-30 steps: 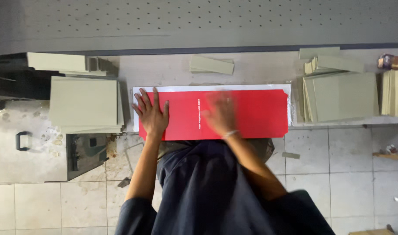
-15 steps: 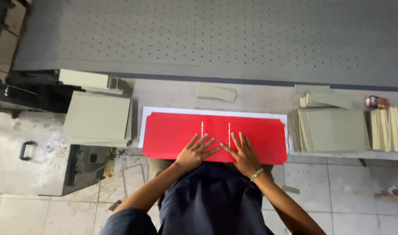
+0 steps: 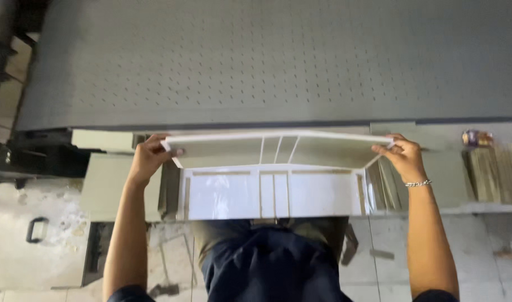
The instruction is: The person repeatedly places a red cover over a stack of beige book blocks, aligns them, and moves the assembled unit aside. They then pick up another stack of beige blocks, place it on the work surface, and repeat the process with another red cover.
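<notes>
With your left hand (image 3: 147,159) and right hand (image 3: 404,155) each closed in a grip on a far corner of the board (image 3: 273,168) (lifted, near edge on the worktop (image 3: 468,208)), keep both corners level.

The single head-worn camera is looking steeply down, apparently from close overhead, at the workbench (image 3: 480,208) and floor.

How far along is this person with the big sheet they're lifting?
Done: grey boards already sit stuck on the sheet's white side. In hand: left hand and right hand grip its far corners, raised off the bench. Left: more grey boards wait stacked alongside.
</notes>
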